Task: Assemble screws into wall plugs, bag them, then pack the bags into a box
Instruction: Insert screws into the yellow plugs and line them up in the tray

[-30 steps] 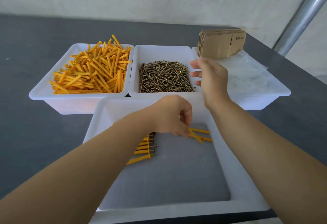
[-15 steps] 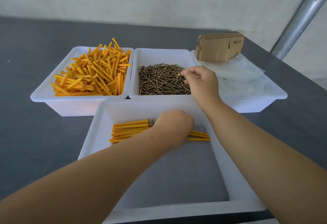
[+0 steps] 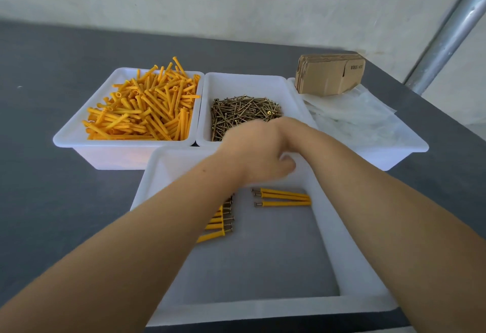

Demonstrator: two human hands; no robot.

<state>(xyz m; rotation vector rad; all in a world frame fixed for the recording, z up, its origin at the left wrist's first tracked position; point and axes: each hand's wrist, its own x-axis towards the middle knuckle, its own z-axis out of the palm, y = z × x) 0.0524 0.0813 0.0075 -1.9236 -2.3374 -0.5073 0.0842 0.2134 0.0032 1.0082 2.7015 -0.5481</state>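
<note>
Dark tabletop under my near tray point(image 3: 339, 230), holding two small groups of assembled plugs point(image 3: 282, 197). Left hand point(image 3: 256, 154) curled, contents hidden; right hand unseen behind it. Beyond: wall plugs point(image 3: 143, 111), screws point(image 3: 243, 111), bags point(image 3: 349, 117), boxes point(image 3: 330, 75) untouched.

At upper left I see a white plastic tray point(image 3: 69, 140) heaped with loose orange plastic wall plugs point(image 3: 143, 111). At centre, brass-coloured screws point(image 3: 238, 113) fill a second tray. Lower down, three assembled plugs point(image 3: 282, 198) lie side by side, screw heads pointing left.
</note>
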